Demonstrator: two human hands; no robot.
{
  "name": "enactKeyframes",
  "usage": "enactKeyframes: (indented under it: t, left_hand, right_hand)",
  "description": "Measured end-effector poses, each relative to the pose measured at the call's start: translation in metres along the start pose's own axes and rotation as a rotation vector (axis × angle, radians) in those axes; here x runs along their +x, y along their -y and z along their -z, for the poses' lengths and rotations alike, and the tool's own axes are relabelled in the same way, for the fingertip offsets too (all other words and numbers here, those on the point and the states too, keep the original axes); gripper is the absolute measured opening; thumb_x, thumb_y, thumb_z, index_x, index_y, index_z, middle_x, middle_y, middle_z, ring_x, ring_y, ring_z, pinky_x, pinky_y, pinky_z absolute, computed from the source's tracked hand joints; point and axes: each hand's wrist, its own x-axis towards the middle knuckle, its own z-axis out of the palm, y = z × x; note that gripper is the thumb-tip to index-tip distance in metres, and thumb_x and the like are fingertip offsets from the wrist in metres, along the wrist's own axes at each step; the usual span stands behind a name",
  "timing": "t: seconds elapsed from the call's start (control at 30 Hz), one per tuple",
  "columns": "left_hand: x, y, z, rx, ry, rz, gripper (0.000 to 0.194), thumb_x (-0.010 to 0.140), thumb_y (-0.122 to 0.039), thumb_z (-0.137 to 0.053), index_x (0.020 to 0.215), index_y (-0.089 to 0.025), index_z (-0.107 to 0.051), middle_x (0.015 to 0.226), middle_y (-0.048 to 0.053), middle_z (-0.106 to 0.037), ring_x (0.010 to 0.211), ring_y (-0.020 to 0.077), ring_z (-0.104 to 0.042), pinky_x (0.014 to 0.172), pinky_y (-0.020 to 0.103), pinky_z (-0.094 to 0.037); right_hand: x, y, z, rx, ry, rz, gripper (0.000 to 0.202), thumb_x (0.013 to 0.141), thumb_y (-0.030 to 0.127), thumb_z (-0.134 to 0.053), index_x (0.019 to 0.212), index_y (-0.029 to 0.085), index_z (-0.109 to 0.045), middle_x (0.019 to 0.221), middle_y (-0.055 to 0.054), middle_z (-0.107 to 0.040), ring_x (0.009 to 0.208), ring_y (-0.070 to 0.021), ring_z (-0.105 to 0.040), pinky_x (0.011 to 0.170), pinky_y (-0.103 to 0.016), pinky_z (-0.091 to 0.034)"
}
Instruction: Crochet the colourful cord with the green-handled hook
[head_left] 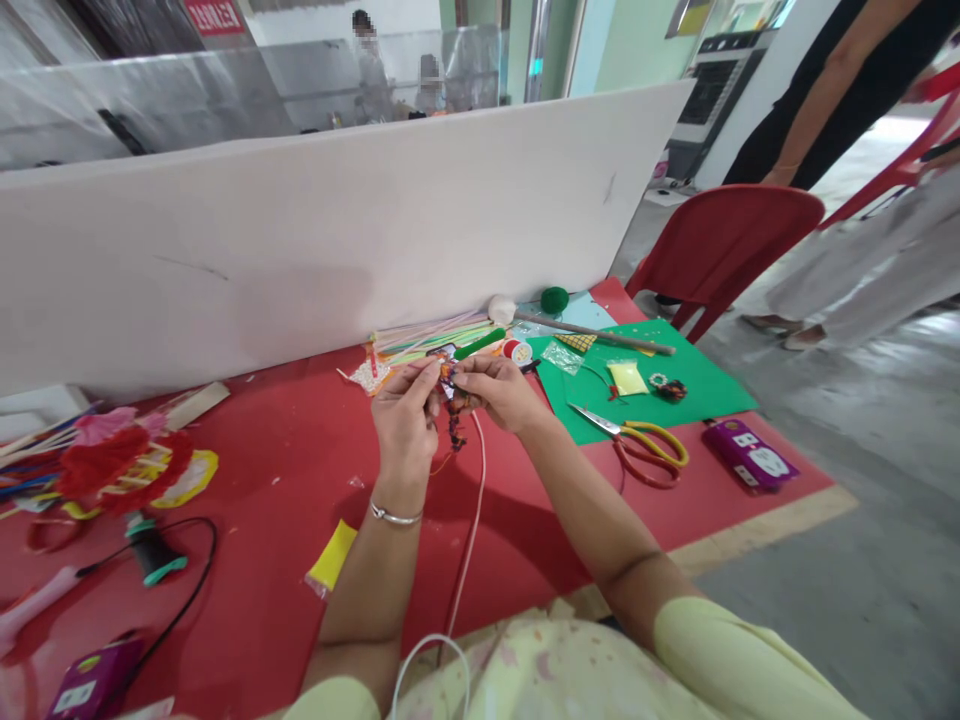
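Both hands meet over the middle of the red tabletop. My left hand (pixel 406 425) and my right hand (pixel 498 391) pinch the top of a dark knotted strand (pixel 454 428) with orange and purple bits. Its lower end dangles between them, with a thin orange thread below. Whether it is yarn or beads I cannot tell. Behind the fingers, a phone-like dark object (pixel 442 352) is mostly hidden. Just beyond my right hand lie a green fuzzy stick (pixel 480 344) and a spool (pixel 517 351). A packet of white beads (pixel 368 375) is beyond my left hand.
Scissors (pixel 634 440) lie on the right, partly over a green sheet (pixel 712 402) bearing a yellow packet (pixel 627 377). A purple box (pixel 750 455) sits near the right edge. Craft flowers (pixel 135 460) and a corded tool (pixel 45 600) are left. A white board (pixel 315 240) borders the back.
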Motion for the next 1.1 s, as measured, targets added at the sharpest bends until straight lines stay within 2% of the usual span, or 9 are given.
enactKeyframes:
  t: [0.17,0.4,0.57,0.73,0.9,1.1]
  left_hand:
    - [-0.002,0.0,-0.001,0.003,0.003,-0.023,0.018,0.067,-0.026,-0.09,0.079,-0.017,-0.079,0.054,-0.004,-0.06,0.039,0.0029,-0.042,0.036,0.019,-0.021]
    - [-0.002,-0.002,-0.001,-0.041,0.044,0.099,0.021,0.065,-0.027,-0.09,0.077,-0.016,-0.077,0.049,-0.007,-0.051,0.037,0.0022,-0.037,0.036,0.019,-0.017]
    - [-0.004,-0.003,-0.004,-0.043,0.029,0.08,0.024,0.065,-0.029,-0.092,0.077,-0.016,-0.076,0.051,-0.007,-0.054,0.036,0.0018,-0.039,0.035,0.018,-0.016]
    - [-0.006,-0.002,-0.005,-0.054,0.009,0.057,0.022,0.064,-0.027,-0.091,0.078,-0.017,-0.078,0.051,-0.005,-0.057,0.036,0.0028,-0.041,0.034,0.018,-0.018]
    - [-0.007,-0.001,-0.007,-0.038,0.003,0.044,0.022,0.064,-0.027,-0.091,0.081,-0.017,-0.08,0.054,-0.005,-0.06,0.037,0.0028,-0.041,0.035,0.019,-0.02]
    - [-0.008,-0.001,-0.007,-0.012,-0.012,0.004,0.021,0.064,-0.027,-0.091,0.079,-0.017,-0.08,0.052,-0.005,-0.059,0.038,0.0037,-0.042,0.036,0.019,-0.024]
  right_hand:
    - [-0.001,0.0,-0.004,-0.014,-0.04,0.013,0.04,0.064,0.048,-0.092,0.077,0.016,-0.071,0.063,0.002,-0.069,0.05,-0.0087,-0.061,0.045,-0.019,-0.049]
    - [0.0,-0.004,-0.002,0.016,-0.026,0.063,0.033,0.065,0.042,-0.09,0.075,0.017,-0.07,0.055,0.004,-0.065,0.046,-0.0082,-0.058,0.045,-0.019,-0.047]
    - [0.0,-0.005,-0.003,0.036,-0.042,0.056,0.034,0.063,0.042,-0.091,0.076,0.018,-0.071,0.056,0.005,-0.065,0.047,-0.0083,-0.058,0.045,-0.018,-0.047]
    - [0.0,-0.005,-0.004,0.038,-0.05,0.05,0.035,0.066,0.046,-0.09,0.074,0.018,-0.071,0.056,0.004,-0.065,0.045,-0.0071,-0.055,0.043,-0.018,-0.045]
    - [0.001,-0.008,-0.003,0.033,-0.076,0.093,0.035,0.066,0.045,-0.09,0.071,0.019,-0.069,0.054,0.005,-0.064,0.043,-0.0076,-0.055,0.04,-0.017,-0.044]
    - [0.002,-0.012,-0.001,-0.036,-0.099,0.132,0.036,0.071,0.048,-0.089,0.07,0.017,-0.069,0.055,0.004,-0.065,0.044,-0.0072,-0.056,0.042,-0.017,-0.045]
